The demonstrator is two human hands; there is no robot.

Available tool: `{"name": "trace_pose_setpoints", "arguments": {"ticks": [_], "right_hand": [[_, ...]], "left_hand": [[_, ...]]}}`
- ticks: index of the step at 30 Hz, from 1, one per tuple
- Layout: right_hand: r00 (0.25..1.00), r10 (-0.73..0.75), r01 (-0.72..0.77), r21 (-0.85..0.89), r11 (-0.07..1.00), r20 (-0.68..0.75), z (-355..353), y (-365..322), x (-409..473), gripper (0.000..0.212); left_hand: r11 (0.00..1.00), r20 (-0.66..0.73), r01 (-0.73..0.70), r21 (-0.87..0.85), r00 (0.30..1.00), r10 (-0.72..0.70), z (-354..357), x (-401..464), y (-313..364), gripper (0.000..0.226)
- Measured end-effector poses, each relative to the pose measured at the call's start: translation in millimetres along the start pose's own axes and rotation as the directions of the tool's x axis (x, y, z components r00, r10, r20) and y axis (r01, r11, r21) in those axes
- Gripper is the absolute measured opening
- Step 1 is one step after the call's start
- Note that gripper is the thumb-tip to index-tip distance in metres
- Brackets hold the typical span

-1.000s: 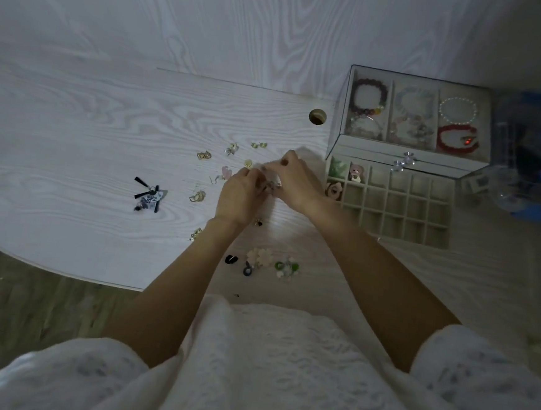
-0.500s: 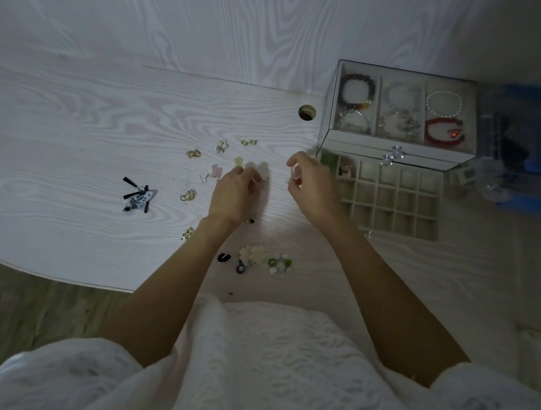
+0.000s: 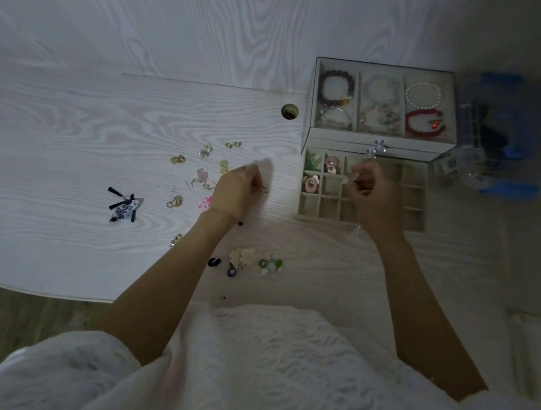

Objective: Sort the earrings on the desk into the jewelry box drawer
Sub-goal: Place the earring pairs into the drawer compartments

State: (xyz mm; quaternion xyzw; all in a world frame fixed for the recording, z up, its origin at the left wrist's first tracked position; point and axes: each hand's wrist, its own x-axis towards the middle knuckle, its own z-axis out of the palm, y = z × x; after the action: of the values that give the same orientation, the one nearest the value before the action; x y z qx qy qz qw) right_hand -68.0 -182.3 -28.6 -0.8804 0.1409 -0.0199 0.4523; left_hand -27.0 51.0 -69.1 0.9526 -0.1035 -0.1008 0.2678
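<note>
Right hand (image 3: 375, 197) hangs over the open drawer (image 3: 415, 197) of the jewelry box (image 3: 377, 142), fingers curled and pinching a small pale earring (image 3: 349, 179) above the divided compartments; a few cells at the drawer's left end are filled. Left hand (image 3: 236, 191) rests on the surface (image 3: 75, 124) near its middle, fingers curled on something thin and reddish, too small to identify. More earrings (image 3: 178, 159) lie scattered beside the left hand and toward the near edge, along with a black tasselled piece (image 3: 123, 206) well to the left. These pieces look very light, small and delicate, with fine hooks likely to bend or snag. They are best taken by the solid ornament between two fingertips and dropped straight into one cell.
</note>
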Motion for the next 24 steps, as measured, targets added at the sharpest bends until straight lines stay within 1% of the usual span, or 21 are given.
{"name": "trace_pose_setpoints", "arguments": {"ticks": [2,5,8,11,14,15,17,21,24], "right_hand": [[1.0,-0.001,0.001,0.0,1.0,0.014,6,3,4,0.013],[1.0,-0.008,0.008,-0.054,0.999,0.011,13,6,9,0.013],[0.998,-0.026,0.033,-0.128,0.991,0.053,19,8,9,0.018],[0.997,-0.029,0.039,-0.161,0.986,0.066,17,10,7,0.022],[0.991,-0.11,0.13,-0.305,0.944,0.082,16,14,4,0.02],[0.988,-0.126,0.148,-0.356,0.923,0.086,15,16,3,0.02],[0.988,-0.126,0.154,-0.404,0.902,0.094,13,20,0,0.02],[0.991,-0.093,0.126,-0.403,0.907,0.1,8,22,-4,0.02],[0.994,-0.081,0.105,-0.391,0.914,0.076,2,23,-5,0.023]], "left_hand": [[1.0,0.005,-0.003,-0.015,1.0,0.003,1,0,1,0.008],[0.997,-0.01,-0.015,-0.071,1.0,0.014,0,-2,5,0.009],[0.983,-0.036,-0.036,-0.179,0.999,0.03,-3,-4,15,0.012],[0.957,-0.056,-0.064,-0.282,0.997,0.05,-6,1,40,0.014],[0.936,-0.052,-0.089,-0.341,0.996,0.076,-4,10,67,0.013],[0.934,-0.037,-0.084,-0.348,0.996,0.076,0,13,75,0.013],[0.94,-0.016,-0.063,-0.335,0.998,0.061,11,20,88,0.012],[0.962,0.026,-0.012,-0.271,0.999,0.019,28,27,100,0.017],[0.98,0.053,-0.039,-0.197,0.997,0.051,31,25,102,0.022]]}}
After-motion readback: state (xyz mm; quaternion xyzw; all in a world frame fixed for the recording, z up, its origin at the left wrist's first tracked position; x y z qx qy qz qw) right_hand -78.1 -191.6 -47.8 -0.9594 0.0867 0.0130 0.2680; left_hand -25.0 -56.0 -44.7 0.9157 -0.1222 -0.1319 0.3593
